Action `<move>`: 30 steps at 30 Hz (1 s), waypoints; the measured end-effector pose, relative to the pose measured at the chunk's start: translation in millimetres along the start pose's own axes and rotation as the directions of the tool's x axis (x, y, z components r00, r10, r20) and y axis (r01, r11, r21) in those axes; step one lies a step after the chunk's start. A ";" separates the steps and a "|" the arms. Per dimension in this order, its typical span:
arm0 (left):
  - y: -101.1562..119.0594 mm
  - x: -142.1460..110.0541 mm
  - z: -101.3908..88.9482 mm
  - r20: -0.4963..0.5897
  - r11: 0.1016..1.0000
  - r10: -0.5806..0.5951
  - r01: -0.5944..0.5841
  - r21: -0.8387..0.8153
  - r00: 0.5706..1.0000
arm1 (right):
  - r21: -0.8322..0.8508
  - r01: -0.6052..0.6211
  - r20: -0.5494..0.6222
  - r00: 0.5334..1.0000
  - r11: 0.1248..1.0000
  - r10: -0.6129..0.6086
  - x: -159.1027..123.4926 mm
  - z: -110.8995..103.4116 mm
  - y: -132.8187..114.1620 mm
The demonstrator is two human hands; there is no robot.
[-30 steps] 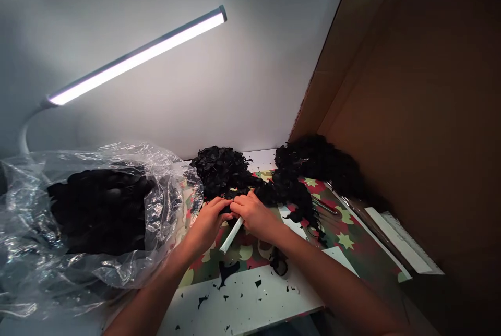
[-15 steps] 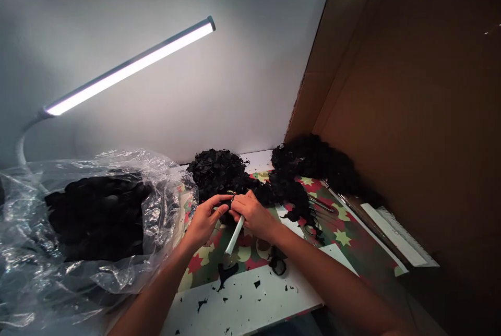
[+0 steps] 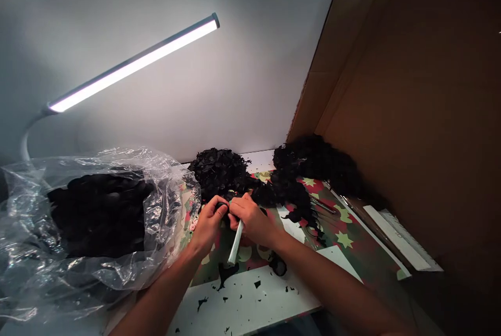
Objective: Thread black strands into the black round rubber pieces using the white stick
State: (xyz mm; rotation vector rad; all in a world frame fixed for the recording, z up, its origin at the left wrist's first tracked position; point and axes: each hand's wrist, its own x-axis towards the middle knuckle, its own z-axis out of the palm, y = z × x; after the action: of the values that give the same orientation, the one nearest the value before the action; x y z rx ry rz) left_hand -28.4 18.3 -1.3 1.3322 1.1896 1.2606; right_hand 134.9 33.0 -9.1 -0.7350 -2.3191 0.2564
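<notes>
The left hand has closed in against the right hand, now pinching a small black piece. The right hand is gripping a white stick above the star-patterned mat, just before a black pile.

plastic bag left, scrap pile behind hands, cardboard right, lamp above bag

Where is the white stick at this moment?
In the head view, near centre, the white stick is held in the right hand, beside the left hand, above the patterned mat.
</notes>
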 end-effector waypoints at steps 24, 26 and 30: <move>13.2 -17.6 -14.9 -0.015 0.933 0.299 -0.289 0.213 0.954 | 0.778 -0.509 0.208 0.762 0.368 0.613 12.1 -22.4 -24.4; 17.3 -19.5 -15.0 -0.006 0.940 0.267 -0.259 0.220 0.964 | 0.793 -0.505 0.217 0.758 0.341 0.616 10.3 -21.0 -22.9; 15.8 -20.7 -12.6 -0.056 0.998 0.055 -0.056 -0.023 0.997 | 0.847 -0.468 0.234 0.753 0.250 0.616 7.4 -16.5 -20.5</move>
State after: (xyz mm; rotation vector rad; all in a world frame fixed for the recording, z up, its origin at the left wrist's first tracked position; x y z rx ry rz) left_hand -40.3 -4.0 12.7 1.3284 1.1785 1.3553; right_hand 132.4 20.1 14.8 -0.9025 -1.3147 1.5523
